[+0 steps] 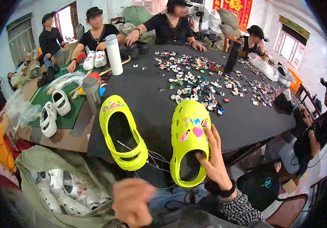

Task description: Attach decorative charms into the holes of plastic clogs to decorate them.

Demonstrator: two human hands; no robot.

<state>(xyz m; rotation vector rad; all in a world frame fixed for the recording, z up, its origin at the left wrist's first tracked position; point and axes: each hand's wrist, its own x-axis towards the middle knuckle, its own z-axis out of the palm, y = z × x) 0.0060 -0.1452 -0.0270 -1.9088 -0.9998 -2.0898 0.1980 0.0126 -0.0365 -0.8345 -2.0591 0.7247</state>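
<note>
My right hand grips a lime-green clog at the near edge of the table. Its thumb reaches into the foot opening while the fingers lie along the outer side. Colourful charms, among them a pink heart and an umbrella, sit on this clog's upper. To its left, a matching clog lies apart, toe pointing away, with charms on its toe. Thin pale cords run between the two. Low in the view, my left hand is smeared by motion, near an open sack; its fingers cannot be made out.
Many loose charms spread across the dark table. A white bottle and grey tumbler stand to the left, near white shoes on a green mat. The sack holds wrapped white clogs. Several people sit around.
</note>
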